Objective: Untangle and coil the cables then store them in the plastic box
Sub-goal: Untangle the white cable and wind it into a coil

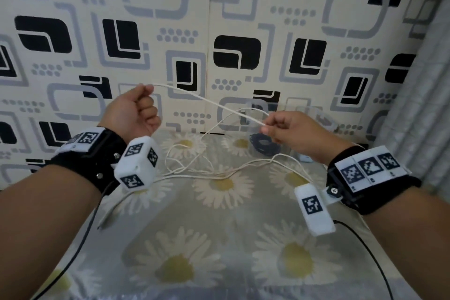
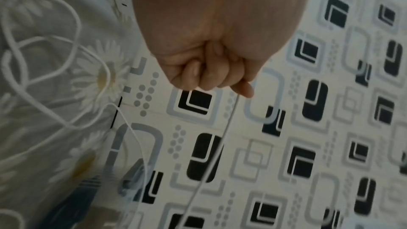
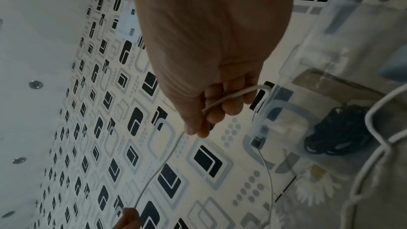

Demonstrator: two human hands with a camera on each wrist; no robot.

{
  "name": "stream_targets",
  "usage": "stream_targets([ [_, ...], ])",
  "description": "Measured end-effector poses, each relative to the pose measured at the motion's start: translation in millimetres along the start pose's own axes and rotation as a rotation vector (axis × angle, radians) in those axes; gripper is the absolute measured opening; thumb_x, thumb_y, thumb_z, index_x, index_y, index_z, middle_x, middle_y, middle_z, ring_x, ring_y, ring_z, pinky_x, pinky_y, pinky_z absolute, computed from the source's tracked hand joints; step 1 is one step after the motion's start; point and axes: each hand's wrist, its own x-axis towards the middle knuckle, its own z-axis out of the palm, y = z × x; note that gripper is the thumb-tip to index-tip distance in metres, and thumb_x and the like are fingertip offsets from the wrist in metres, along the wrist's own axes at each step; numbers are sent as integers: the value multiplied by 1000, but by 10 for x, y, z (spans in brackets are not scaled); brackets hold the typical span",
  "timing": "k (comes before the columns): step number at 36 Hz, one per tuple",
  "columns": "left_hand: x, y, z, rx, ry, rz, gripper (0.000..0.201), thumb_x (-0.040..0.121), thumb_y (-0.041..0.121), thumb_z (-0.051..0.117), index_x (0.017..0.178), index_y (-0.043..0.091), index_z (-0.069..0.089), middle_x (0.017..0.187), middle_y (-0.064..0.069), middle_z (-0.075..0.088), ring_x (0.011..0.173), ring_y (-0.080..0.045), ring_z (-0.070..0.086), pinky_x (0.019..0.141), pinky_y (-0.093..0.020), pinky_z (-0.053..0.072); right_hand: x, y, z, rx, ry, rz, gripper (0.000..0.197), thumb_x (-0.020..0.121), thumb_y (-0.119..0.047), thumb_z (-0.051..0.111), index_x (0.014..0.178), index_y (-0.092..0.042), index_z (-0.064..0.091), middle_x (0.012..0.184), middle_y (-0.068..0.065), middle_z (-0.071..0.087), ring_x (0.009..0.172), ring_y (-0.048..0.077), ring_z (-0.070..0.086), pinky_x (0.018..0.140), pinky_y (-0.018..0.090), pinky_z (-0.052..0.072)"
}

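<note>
A long white cable (image 1: pixel 207 101) stretches taut in the air between both hands. My left hand (image 1: pixel 138 111) is raised in a fist and pinches the cable (image 2: pixel 229 123) at its top. My right hand (image 1: pixel 287 130) grips the same cable (image 3: pixel 233 96) lower down, with the cord running across its curled fingers. The rest of the cable lies in loose tangled loops (image 1: pixel 202 170) on the daisy-print cloth. Behind my right hand stands a clear plastic box (image 1: pixel 289 114) holding a coiled dark cable (image 1: pixel 264 145). The right wrist view shows that box (image 3: pixel 293 69) and dark coil (image 3: pixel 337 131) too.
A patterned black, grey and cream wall (image 1: pixel 219 19) rises close behind the surface. The daisy-print cloth (image 1: pixel 219 238) covers the area in front of me. Thin black wires (image 1: pixel 365 251) trail from the wrist bands. A grey curtain (image 1: pixel 418 80) hangs at the right.
</note>
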Motion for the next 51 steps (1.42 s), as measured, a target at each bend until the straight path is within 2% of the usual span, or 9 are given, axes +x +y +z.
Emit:
stream_targets([
  [4, 62, 72, -113, -87, 180, 65, 32, 103, 30, 32, 87, 21, 60, 43, 7, 21, 37, -8, 17, 41, -19, 19, -17, 62, 106, -17, -115, 14, 6, 91, -11, 62, 92, -17, 64, 76, 2, 69, 72, 16, 62, 81, 41, 52],
  [12, 62, -37, -112, -95, 260, 49, 17, 100, 17, 42, 101, 12, 59, 45, 9, 37, 37, -6, 34, 43, -17, 32, -123, -67, 442, -257, -389, -89, 13, 88, -14, 67, 97, -24, 70, 91, 2, 68, 80, 6, 59, 79, 19, 46],
  [16, -6, -171, -68, -23, 121, 50, 22, 101, 17, 46, 114, 9, 61, 94, 0, 75, 84, -10, 71, 71, -23, 54, -179, -196, 566, -235, -464, -167, 13, 88, -17, 68, 98, -23, 73, 86, -5, 60, 79, 6, 52, 79, 21, 45],
  [23, -194, -371, 80, 260, -142, -33, 36, 105, 12, 30, 136, 5, 46, 139, -8, 53, 130, -18, 49, 109, -32, 35, -196, -372, 552, 130, -370, -206, 16, 88, -11, 66, 91, -25, 73, 85, -2, 67, 78, 21, 58, 83, 36, 50],
  [28, -411, -463, 315, 255, -162, -161, 32, 97, 0, 49, 129, 1, 54, 122, 0, 61, 91, 11, 65, 80, -8, 48, -129, -460, 575, 383, -213, -201, 22, 91, -3, 58, 88, -21, 70, 67, -15, 60, 57, 4, 45, 58, 22, 43],
  [31, -469, -564, 334, 441, -342, -107, 50, 68, 16, 80, 112, -1, 64, 127, -9, 63, 104, -13, 68, 93, -24, 51, -27, -489, 545, 548, -22, -138, 20, 94, -6, 56, 89, -20, 69, 64, -8, 52, 48, 4, 36, 49, 20, 37],
  [37, -483, -607, 308, 358, -422, -258, 36, 103, 5, 28, 128, 1, 54, 98, -28, 68, 107, -35, 66, 105, -37, 43, 191, -472, 381, 605, 309, -3, 12, 96, -13, 57, 92, -14, 69, 67, -9, 62, 41, 1, 39, 43, 18, 33],
  [43, -371, -627, 342, 236, -506, -269, 43, 99, 13, 27, 120, -1, 61, 53, 3, 32, 47, -13, 39, 86, -31, 52, 364, -230, 449, 459, 499, 194, 11, 90, -31, 65, 84, -24, 72, 83, -1, 66, 62, 15, 50, 46, 25, 43],
  [51, -61, -574, 331, -5, -445, -213, 33, 95, 29, 42, 96, 7, 67, 50, 9, 26, 38, -4, 27, 53, -20, 47, 506, 24, 605, 361, 428, 202, 10, 91, -20, 63, 89, -10, 64, 68, -8, 56, 47, 2, 43, 51, 21, 35],
])
